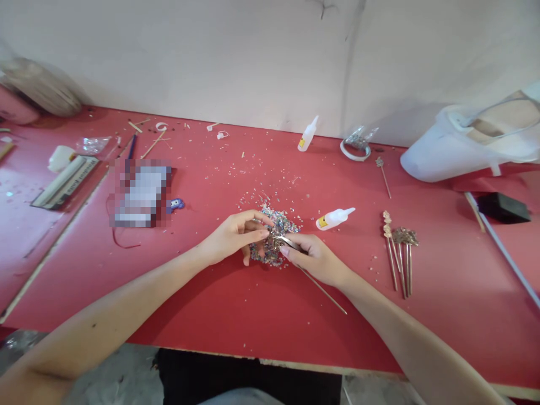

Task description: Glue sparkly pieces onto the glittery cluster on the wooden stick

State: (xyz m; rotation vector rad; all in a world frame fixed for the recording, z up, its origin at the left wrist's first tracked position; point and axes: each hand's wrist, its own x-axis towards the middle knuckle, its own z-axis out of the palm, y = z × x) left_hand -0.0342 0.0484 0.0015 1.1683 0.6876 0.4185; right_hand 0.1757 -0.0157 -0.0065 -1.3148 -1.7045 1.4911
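Close together over beads [277,216], with right hand [323,261] clamped on tweezers [291,244] and left hand [230,239] at the hairpin [324,289], head between both, shaft jutting below right; cannot tell left's grip. Looks light and stiff, probably prone to rolling; best taken by the shaft, sparing the delicate head.

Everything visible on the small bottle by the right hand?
The small bottle looks like translucent white plastic, with a yellow label near its base and a long tapered nozzle. It lies on its side on the red table, beyond the right hand, nozzle pointing right. No hand touches it. Fill level isn't readable.
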